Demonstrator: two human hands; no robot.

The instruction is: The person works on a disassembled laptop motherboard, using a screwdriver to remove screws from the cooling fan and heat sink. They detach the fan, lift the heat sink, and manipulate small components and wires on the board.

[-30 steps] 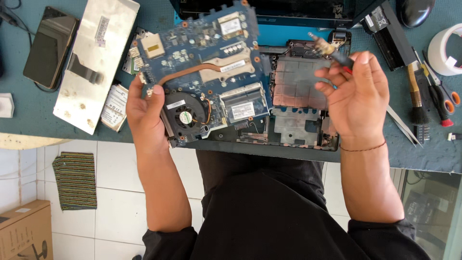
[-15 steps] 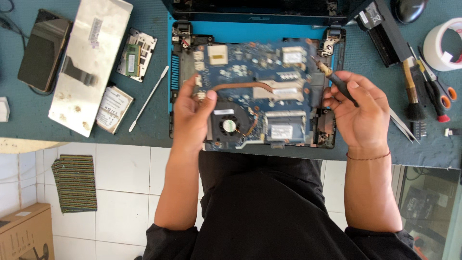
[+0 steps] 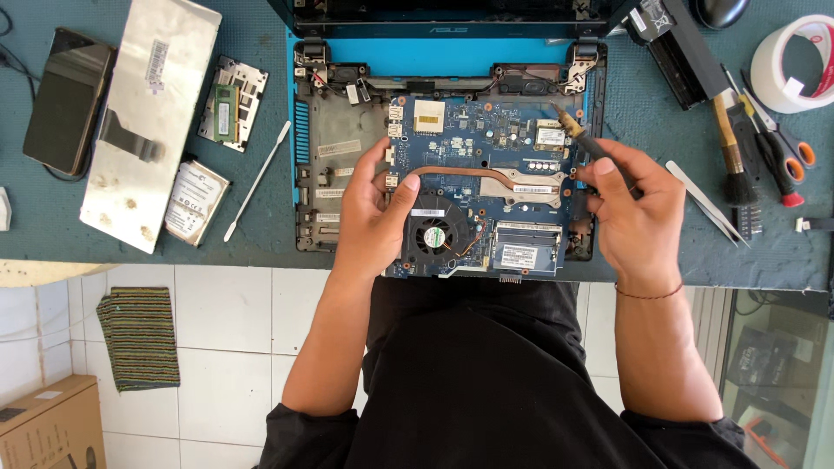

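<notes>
The left hand (image 3: 369, 213) grips the blue motherboard's (image 3: 486, 187) left edge; the right hand (image 3: 634, 208) grips a screwdriver (image 3: 591, 143) angled up-left over its right side.

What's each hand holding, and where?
Right hand grips a brush-like tool by its dark handle; left hand holds the blue motherboard at its left edge.
</notes>
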